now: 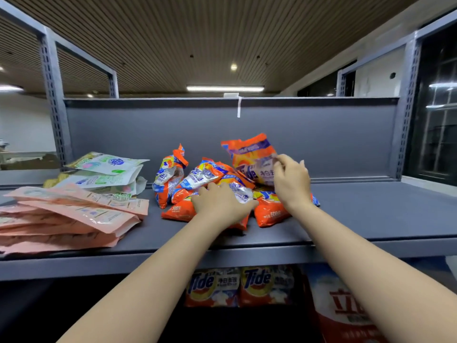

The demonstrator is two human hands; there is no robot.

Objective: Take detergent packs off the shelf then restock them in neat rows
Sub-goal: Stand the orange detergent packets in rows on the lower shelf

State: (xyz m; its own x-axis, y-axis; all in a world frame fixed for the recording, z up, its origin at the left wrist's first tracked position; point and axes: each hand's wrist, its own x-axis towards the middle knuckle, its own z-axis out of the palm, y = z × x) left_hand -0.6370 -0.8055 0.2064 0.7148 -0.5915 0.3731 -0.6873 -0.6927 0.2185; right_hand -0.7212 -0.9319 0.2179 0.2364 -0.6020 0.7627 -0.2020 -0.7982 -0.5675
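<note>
My right hand point(291, 179) pinches the upright pack point(249, 157) at frame centre, its long axis vertical; my left hand point(220, 204) lies flat on the heap point(269, 211) just below-left, on the shelf point(371, 214).

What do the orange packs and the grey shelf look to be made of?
Orange detergent packs: seemingly thin glossy plastic film, since they crumple and carry sheen. Grey shelf: probably painted metal with a matte finish, given its perforated uprights. Right hand pinches one raised orange pack.
</note>
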